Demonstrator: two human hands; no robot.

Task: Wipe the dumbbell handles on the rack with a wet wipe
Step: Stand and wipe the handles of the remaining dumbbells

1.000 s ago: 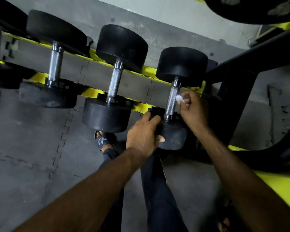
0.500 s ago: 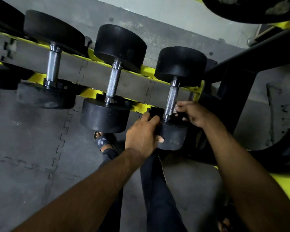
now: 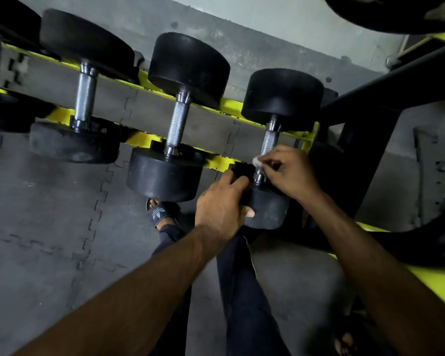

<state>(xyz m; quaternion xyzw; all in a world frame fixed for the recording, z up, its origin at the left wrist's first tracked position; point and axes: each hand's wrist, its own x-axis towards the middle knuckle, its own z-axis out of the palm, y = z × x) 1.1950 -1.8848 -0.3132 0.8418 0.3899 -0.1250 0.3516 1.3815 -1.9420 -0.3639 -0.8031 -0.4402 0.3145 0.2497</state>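
Several black dumbbells lie across the yellow rack rails (image 3: 229,105). At the rightmost dumbbell (image 3: 283,96), my right hand (image 3: 290,173) pinches a small white wet wipe (image 3: 257,160) against the lower part of its knurled metal handle (image 3: 269,142). My left hand (image 3: 222,201) grips the near black head (image 3: 267,209) of that same dumbbell, fingers over its top edge and thumb on its side. The middle dumbbell's handle (image 3: 177,124) and the left dumbbell's handle (image 3: 85,98) are bare.
A black rack upright (image 3: 370,140) and frame stand close on the right. A large black weight (image 3: 396,14) hangs over the top right. Grey interlocking floor mats (image 3: 36,227) lie below, with my sandalled foot (image 3: 161,211) and dark trouser legs under the rack.
My right hand slid down the rightmost handle, then came back up a little, and the white wipe shows again at my fingertips. My left hand kept its grip on the near head.
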